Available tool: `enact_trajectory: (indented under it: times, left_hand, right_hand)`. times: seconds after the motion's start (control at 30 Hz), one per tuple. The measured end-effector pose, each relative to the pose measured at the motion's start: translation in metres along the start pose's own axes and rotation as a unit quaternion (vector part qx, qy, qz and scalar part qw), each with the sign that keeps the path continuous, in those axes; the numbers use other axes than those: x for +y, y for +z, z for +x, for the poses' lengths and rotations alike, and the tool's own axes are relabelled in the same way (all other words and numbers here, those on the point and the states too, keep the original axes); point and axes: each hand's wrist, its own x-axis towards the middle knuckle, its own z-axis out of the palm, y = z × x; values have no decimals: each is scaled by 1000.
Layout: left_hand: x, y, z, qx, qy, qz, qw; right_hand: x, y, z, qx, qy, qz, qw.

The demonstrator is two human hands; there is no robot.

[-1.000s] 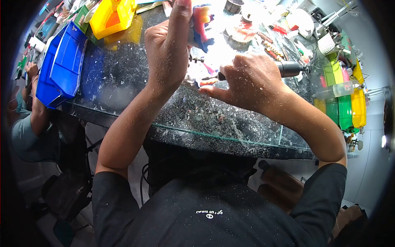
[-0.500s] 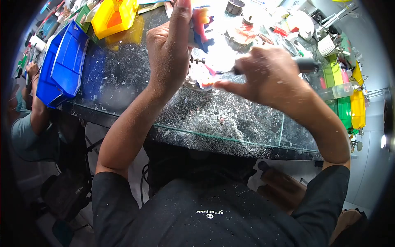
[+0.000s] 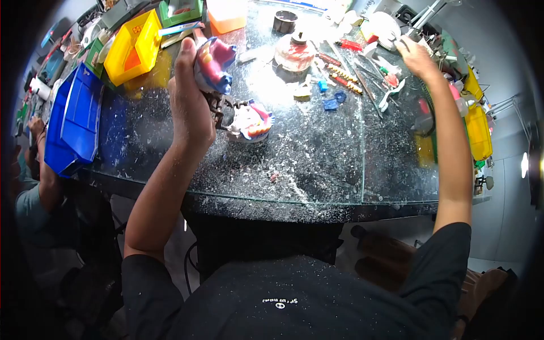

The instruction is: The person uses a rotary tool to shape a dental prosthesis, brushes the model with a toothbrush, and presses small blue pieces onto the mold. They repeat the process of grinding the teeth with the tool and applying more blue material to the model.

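Note:
My left hand (image 3: 190, 107) is closed round a dental articulator (image 3: 218, 110), a hinged metal frame carrying two plaster jaw models. Its upper model (image 3: 214, 65), with pink and blue wax and a row of teeth, is swung up beside my thumb. The lower model (image 3: 252, 122), also waxed, sits low over the dusty tabletop. At the back right, my right hand (image 3: 415, 58) reaches out with fingers apart, beside a white round object (image 3: 381, 31). No tool shows in it.
Wax tools (image 3: 343, 76), blue wax scraps (image 3: 331, 103) and a burner-like glass pot (image 3: 294, 54) lie mid-table. Yellow (image 3: 133, 48) and blue (image 3: 73, 122) bins stand left. White shavings cover the black tabletop (image 3: 317, 164). Another person's arm (image 3: 48, 175) is at far left.
My right hand has left the models and moved to the back right; the dark handpiece it held is out of sight. My left hand has shifted left and down with the articulator.

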Motion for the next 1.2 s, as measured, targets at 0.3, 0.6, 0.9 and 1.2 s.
enact_trajectory:
  times: [0.3,0.6,0.9,1.2]
  left_hand:
    - [2,3,4,14,-31,-4,999]
    - [2,-4,6,-5,-40,49,998]
    - [3,-2,-1,-38,13,93,995]
    - [5,1,-4,-39,54,164,984]
  right_hand:
    - [-19,73,36,51,9,153,987]
    - [-38,1,-62,59,-77,155,983]
    - [-54,20,-114,135,-89,124,979]
    - [-218,-43,-112,148,-201,331,910]
